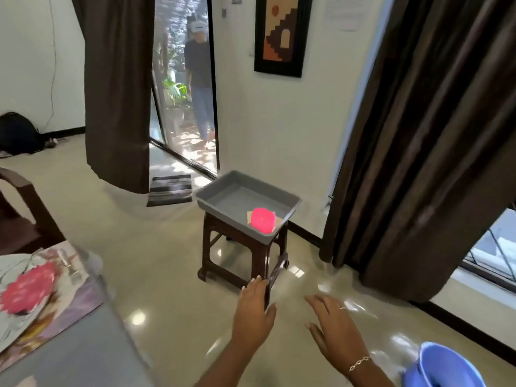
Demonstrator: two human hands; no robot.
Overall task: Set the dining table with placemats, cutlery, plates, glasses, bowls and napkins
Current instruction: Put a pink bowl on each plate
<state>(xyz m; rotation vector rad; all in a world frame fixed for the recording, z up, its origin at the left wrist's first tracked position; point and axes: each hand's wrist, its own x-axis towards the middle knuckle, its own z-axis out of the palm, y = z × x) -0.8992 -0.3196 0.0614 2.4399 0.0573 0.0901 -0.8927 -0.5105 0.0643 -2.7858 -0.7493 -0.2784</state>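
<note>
You are holding both hands out low over the pale tiled floor [156,247], and neither is gripping anything. Your left hand [252,310] is lying flat with its fingers straight and close together, right in front of the near corner leg of the dark brown stool [259,252]; whether it is touching the leg cannot be told. Your right hand [333,329] is hovering beside it, fingers relaxed and spread apart, over bare floor.

The grey tray [212,195] is sitting on the stool, its edges overhanging the seat on every side. A pink item [262,220], too glary to make out clearly, is lying in the tray's near right corner on a tan sheet [248,217]; the tray's floor is otherwise showing bare.

The table [69,350] edge is running along your lower left, carrying a floral placemat [78,297] whose corner is reaching the table edge, a pale plate [11,268] and a pink piece [28,287] on the plate, all blurred.

Open floor is lying between table and stool. On the right, the dark curtain [418,163] is hanging down close to the stool, and a blue tub [446,367] is sitting just beside your right wrist. A striped doormat [170,189] is lying beyond the stool, by the glass door.
</note>
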